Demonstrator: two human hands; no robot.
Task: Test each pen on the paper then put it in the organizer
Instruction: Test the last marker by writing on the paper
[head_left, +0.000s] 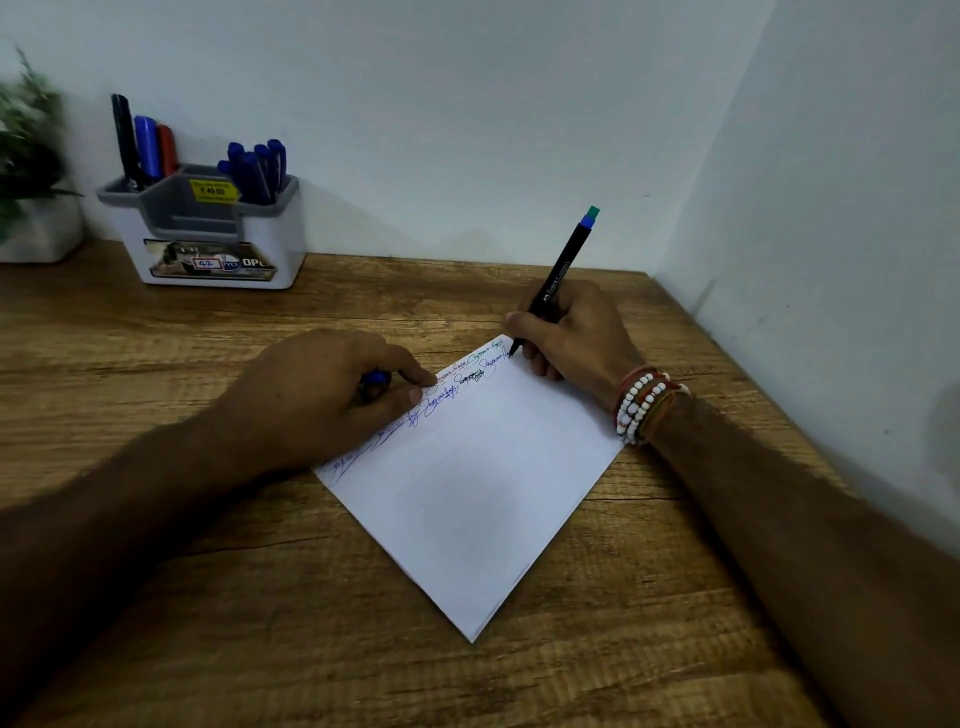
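Organizer (208, 228) far left, wall close beside right hand (576, 332)

Your black pen (557, 280) with blue-green end, white paper (467, 483) with blue scribbles, brown wood-grain desk (208, 597), white-and-grey organizer (208, 228) with yellow sticker (213, 190)

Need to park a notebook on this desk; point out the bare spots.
Free: the wood between the organizer and the paper, and the near edge below the paper. Crowded: the paper's top edge, where the left hand and right hand rest.
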